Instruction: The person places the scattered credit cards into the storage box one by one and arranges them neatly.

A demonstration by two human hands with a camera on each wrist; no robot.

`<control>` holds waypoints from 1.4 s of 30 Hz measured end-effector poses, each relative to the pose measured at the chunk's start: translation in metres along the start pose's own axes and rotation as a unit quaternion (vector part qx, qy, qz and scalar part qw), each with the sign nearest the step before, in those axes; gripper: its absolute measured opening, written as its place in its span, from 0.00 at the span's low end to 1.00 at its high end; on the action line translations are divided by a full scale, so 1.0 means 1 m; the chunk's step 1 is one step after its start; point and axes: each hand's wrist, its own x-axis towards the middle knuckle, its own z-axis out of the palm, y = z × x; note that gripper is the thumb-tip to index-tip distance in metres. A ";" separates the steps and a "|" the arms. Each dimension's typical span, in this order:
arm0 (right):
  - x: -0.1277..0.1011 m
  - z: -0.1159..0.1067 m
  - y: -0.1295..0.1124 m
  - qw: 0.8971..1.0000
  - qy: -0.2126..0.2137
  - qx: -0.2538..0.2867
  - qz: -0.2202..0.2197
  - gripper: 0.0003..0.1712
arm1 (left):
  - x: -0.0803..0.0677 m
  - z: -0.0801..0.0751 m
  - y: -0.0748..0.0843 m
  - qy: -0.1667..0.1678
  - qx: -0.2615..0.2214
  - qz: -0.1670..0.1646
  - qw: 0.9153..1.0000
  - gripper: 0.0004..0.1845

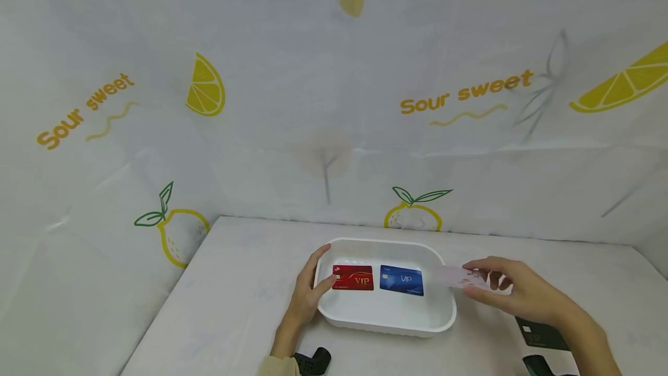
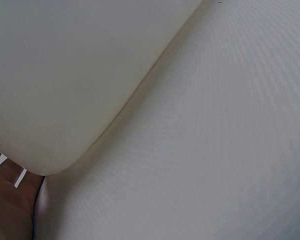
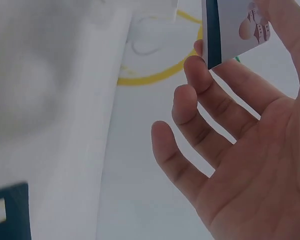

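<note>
White bench under everything, lemon-print cloth behind. At the left, left hand resting against the near-left rim of the white tray, fingers mostly straight, laid over the edge, thumb reaching in toward the red card; steadying, not gripping. Left wrist view filled by the tray's outer wall and bench cloth only. Inside the tray, flat and side by side: red card on the left, blue card just beside it, not touching. Further right, pale patterned card hovering over the tray's right rim, pinched at its right end by the right hand, thumb on top, fingertips below; remaining fingers spread loosely, seen from the right wrist view with the card's dark stripe. Far right, near the bench's front edge, dark card lying flat beside the right forearm.

Likely trouble: a thin end-only pinch, so a slip or twist could drop the pale card onto the rim or outside the tray. Could also land overlapping the blue card. A nudge from the left hand could shift the light tray.
</note>
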 end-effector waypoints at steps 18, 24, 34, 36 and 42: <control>0.031 0.029 -0.051 0.995 -0.063 0.065 -0.047 0.20 | 0.001 0.000 0.000 -0.006 -0.009 0.001 1.000 0.35; 0.038 0.040 -0.063 0.993 -0.084 0.070 -0.041 0.25 | 0.001 0.000 -0.001 -0.004 -0.007 -0.001 1.000 0.34; 0.052 0.066 -0.080 0.989 -0.110 0.087 -0.047 0.26 | -0.001 -0.002 -0.001 -0.003 -0.004 -0.003 1.000 0.34; 0.056 0.073 -0.084 0.988 -0.120 0.089 -0.043 0.27 | -0.001 -0.002 -0.001 -0.004 -0.003 -0.002 1.000 0.33; 0.066 0.092 -0.094 0.986 -0.145 0.086 -0.013 0.29 | 0.000 -0.002 0.000 -0.010 -0.007 0.004 1.000 0.34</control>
